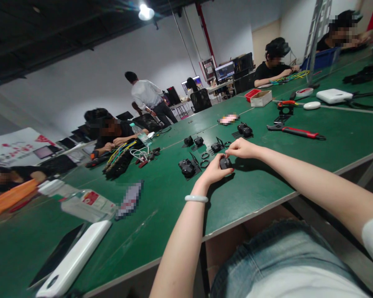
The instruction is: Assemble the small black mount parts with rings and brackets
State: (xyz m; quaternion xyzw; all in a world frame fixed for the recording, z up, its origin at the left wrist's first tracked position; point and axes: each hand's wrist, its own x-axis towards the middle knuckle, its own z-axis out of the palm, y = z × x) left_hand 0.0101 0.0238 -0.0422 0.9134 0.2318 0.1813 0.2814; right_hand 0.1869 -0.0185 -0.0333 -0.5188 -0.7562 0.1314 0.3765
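Observation:
A small black plastic part (225,163) sits on the green table (161,207) between my two hands. My left hand (216,171), with a white bangle on its wrist, is closed around the part from below. My right hand (243,148) pinches the top of the same part with its fingertips. Several similar black parts (187,167) and loose black rings (204,156) lie just beyond my hands.
Red-handled pliers (295,131) lie to the right, a white box (334,96) and cardboard box (261,98) further back. A clear bottle (87,203) and white power bank (76,258) lie near left. Other people work at the table's far side.

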